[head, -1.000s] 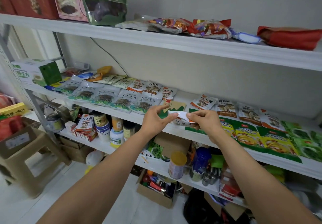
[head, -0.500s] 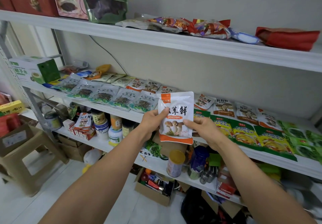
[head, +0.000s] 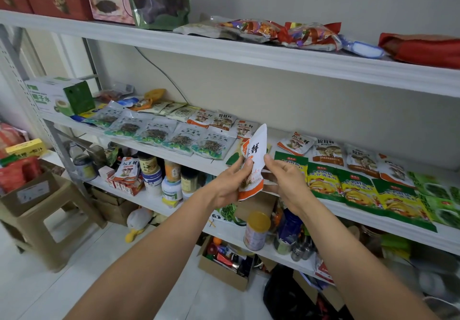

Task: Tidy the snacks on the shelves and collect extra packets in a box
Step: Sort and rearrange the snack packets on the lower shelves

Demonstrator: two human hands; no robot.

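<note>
One white-and-orange mushroom packet [head: 257, 154], off the shelf, upright and turned nearly edge-on, before the lip of the middle shelf [head: 361, 216], frame centre. Left hand [head: 230, 182]: fingers curled round its lower left edge. Right hand [head: 286, 182]: thumb and fingers pinching the opposite edge. Like packets: a row [head: 296, 143] at 1 o'clock of it, more [head: 201, 118] at 11 o'clock. Step judged: sorting one item, keep or extra. Next move calls for a gap in a matching row, or a drop into the cardboard box [head: 27, 195] on the stool [head: 49, 220] at 9 o'clock. Which box serves cannot be told.
</note>
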